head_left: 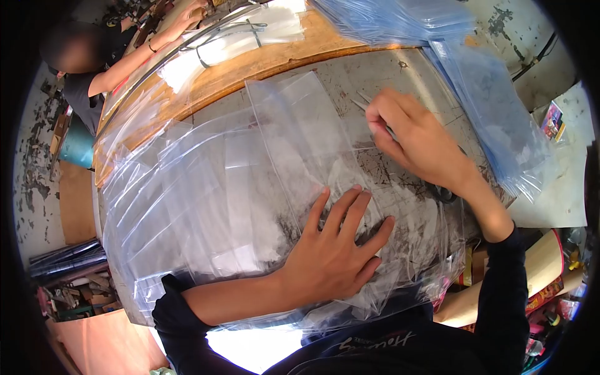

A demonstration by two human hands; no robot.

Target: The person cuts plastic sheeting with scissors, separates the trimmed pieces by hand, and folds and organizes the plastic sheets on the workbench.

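Observation:
My left hand [334,250] lies on clear plastic sheets [194,206], fingers spread and pressing down. A narrower clear plastic strip [300,119] lies on top of them, running from the far edge toward my left fingertips. Above the table to the right, my right hand [415,137] is closed around a pair of scissors [362,105]. Thin metal tips stick out past the fingers, and dark handle loops show by the wrist. My palm hides the middle of the scissors.
A stack of bluish plastic sheets [494,112] hangs along the table's right side, with more bluish sheets [400,19] at the back. A tied bundle of clear plastic [231,44] rests on the wooden board [337,47]. Another person [94,81] reaches in at the far left.

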